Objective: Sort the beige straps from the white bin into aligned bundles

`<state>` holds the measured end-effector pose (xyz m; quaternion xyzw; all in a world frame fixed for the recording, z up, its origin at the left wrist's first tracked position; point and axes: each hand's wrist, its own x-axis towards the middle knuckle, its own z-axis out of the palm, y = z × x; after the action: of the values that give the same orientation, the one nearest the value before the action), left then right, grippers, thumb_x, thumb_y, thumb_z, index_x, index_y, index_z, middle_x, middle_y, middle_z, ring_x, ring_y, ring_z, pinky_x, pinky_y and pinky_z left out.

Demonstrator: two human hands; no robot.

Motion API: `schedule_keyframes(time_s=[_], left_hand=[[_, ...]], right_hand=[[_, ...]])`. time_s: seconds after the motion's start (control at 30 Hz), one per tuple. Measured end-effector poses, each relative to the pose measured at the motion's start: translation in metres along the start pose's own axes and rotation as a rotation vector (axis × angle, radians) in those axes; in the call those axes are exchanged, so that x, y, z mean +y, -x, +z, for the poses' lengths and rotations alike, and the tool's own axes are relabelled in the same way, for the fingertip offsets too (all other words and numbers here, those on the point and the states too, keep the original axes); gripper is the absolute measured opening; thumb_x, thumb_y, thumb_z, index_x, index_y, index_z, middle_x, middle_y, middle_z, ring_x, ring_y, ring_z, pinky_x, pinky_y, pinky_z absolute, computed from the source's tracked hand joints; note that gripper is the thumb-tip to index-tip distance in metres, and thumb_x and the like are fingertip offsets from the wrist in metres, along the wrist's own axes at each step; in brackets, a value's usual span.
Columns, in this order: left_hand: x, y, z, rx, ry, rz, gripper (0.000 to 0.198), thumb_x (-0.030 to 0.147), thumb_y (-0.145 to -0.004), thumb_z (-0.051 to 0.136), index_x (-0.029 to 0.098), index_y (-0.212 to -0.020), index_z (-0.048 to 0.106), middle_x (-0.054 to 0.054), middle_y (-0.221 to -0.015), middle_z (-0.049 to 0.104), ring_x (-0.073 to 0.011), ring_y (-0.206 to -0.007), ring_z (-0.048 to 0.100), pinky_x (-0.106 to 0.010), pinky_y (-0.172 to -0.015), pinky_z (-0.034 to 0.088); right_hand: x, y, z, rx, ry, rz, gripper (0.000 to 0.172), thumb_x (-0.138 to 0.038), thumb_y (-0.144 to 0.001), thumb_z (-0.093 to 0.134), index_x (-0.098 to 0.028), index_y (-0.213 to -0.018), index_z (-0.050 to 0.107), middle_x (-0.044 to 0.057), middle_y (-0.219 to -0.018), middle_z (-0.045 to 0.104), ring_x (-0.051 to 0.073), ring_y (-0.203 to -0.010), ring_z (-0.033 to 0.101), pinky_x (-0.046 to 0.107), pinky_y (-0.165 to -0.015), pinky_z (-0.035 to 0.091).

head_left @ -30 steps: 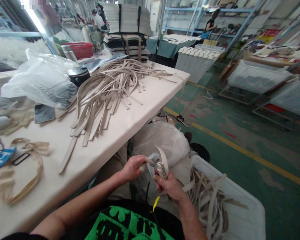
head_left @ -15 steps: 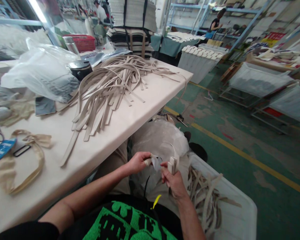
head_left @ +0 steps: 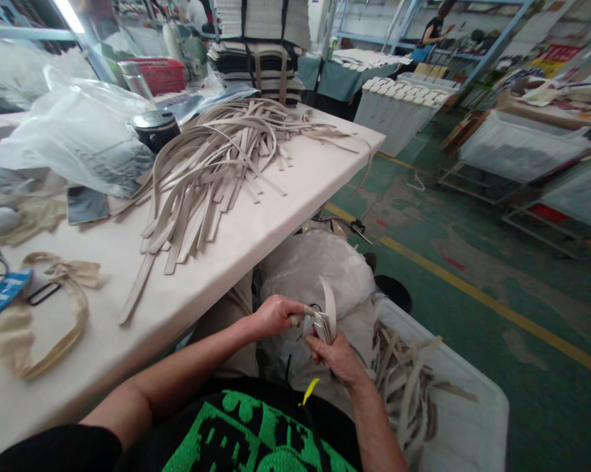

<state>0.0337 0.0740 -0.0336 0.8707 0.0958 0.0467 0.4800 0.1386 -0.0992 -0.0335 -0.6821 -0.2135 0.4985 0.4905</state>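
My right hand is closed round a small bundle of beige strips, whose ends stick up above the fingers over my lap. One strip rises higher than the others and curves. From the left, my left hand reaches to the bundle's ends with its index finger stretched out, a light covering on the fingertip. Its other fingers are curled, and whether they grip anything is too small to tell. A clear plastic bag lies over my knees, just beyond both hands.
A big heap of beige strips lies on the table, with a black mug behind. Right of my lap, a white bin holds more strips. Carts stand right; a person is far back.
My left hand has moved right to meet the bundle, and my right hand has shifted slightly left. A strip now stands up and curves above the others. The white piece between the hands no longer shows clearly.
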Motion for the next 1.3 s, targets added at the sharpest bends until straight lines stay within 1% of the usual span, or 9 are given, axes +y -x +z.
schedule_keyframes(time_s=[0.1,0.23,0.3,0.43,0.57,0.73,0.97,1.17,1.3], left_hand=[[-0.001,-0.003,0.006,0.163,0.225,-0.076,0.034,0.022,-0.083,0.052,0.020,-0.115,0.066,-0.002,-0.086,0.069,-0.0136,-0.075,0.061,-0.021,-0.073,0.045],[-0.005,0.002,0.023,0.446,0.662,-0.233,0.035,0.042,-0.091,0.044,0.016,-0.110,0.058,-0.007,-0.099,0.065,-0.0154,-0.077,0.063,-0.028,-0.074,0.050],[-0.006,0.008,0.033,0.395,0.708,-0.225,0.038,0.049,-0.088,0.051,0.014,-0.100,0.059,-0.009,-0.096,0.065,-0.0179,-0.084,0.063,-0.029,-0.078,0.050],[-0.002,0.017,0.051,0.175,0.550,-0.130,0.042,0.047,-0.071,0.073,0.014,-0.095,0.062,-0.006,-0.092,0.066,-0.0183,-0.087,0.059,-0.027,-0.081,0.046],[0.000,0.017,0.060,0.100,0.727,-0.230,0.039,0.051,-0.079,0.063,0.012,-0.081,0.064,-0.004,-0.076,0.065,-0.0142,-0.069,0.058,-0.026,-0.070,0.047],[-0.002,0.025,0.059,0.049,0.919,-0.316,0.045,0.055,-0.080,0.062,0.011,-0.086,0.062,-0.006,-0.076,0.066,-0.0116,-0.059,0.058,-0.024,-0.062,0.046],[-0.002,0.044,0.062,0.011,0.992,-0.367,0.049,0.062,-0.080,0.058,0.013,-0.087,0.055,-0.006,-0.077,0.066,-0.0142,-0.066,0.062,-0.028,-0.070,0.048],[-0.011,0.044,0.058,-0.151,0.638,-0.414,0.051,0.061,-0.076,0.060,0.011,-0.076,0.067,-0.004,-0.071,0.064,-0.0148,-0.067,0.056,-0.024,-0.067,0.043],[-0.019,0.044,0.056,-0.185,0.310,-0.428,0.041,0.050,-0.075,0.062,0.011,-0.068,0.069,0.004,-0.052,0.048,-0.0095,-0.055,0.040,-0.021,-0.054,0.030]], right_hand=[[-0.008,0.001,0.000,0.013,-0.021,-0.012,0.038,-0.051,-0.069,0.073,-0.017,-0.060,0.060,-0.003,-0.041,0.050,0.006,-0.033,0.036,0.019,-0.033,0.024],[-0.009,-0.004,-0.005,0.103,-0.229,-0.040,0.039,-0.054,-0.070,0.072,-0.015,-0.073,0.064,-0.005,-0.044,0.049,0.006,-0.036,0.041,0.017,-0.034,0.024],[-0.010,-0.008,-0.006,0.116,-0.288,-0.043,0.038,-0.052,-0.071,0.072,-0.014,-0.076,0.065,-0.006,-0.045,0.050,0.005,-0.035,0.040,0.017,-0.035,0.028],[-0.015,-0.014,-0.002,0.119,-0.355,-0.050,0.036,-0.048,-0.069,0.074,-0.013,-0.075,0.066,-0.006,-0.046,0.051,0.003,-0.034,0.038,0.017,-0.036,0.031],[-0.019,-0.019,0.000,0.189,-0.392,-0.034,0.038,-0.046,-0.064,0.078,-0.011,-0.074,0.067,-0.004,-0.047,0.054,0.005,-0.035,0.043,0.016,-0.034,0.027],[-0.020,-0.029,-0.008,0.271,-0.429,-0.034,0.036,-0.045,-0.063,0.079,-0.012,-0.072,0.069,-0.006,-0.049,0.053,0.001,-0.034,0.032,0.018,-0.040,0.040],[-0.021,-0.046,-0.016,0.320,-0.452,-0.031,0.037,-0.046,-0.061,0.080,-0.012,-0.075,0.071,-0.005,-0.052,0.054,0.001,-0.036,0.032,0.017,-0.040,0.041],[-0.022,-0.051,-0.011,0.332,-0.454,-0.020,0.039,-0.047,-0.057,0.081,-0.012,-0.070,0.069,-0.005,-0.051,0.055,0.001,-0.034,0.032,0.018,-0.038,0.041],[-0.017,-0.053,-0.005,0.318,-0.451,-0.006,0.039,-0.047,-0.057,0.081,-0.013,-0.072,0.068,-0.005,-0.052,0.057,0.001,-0.034,0.033,0.018,-0.039,0.041]])
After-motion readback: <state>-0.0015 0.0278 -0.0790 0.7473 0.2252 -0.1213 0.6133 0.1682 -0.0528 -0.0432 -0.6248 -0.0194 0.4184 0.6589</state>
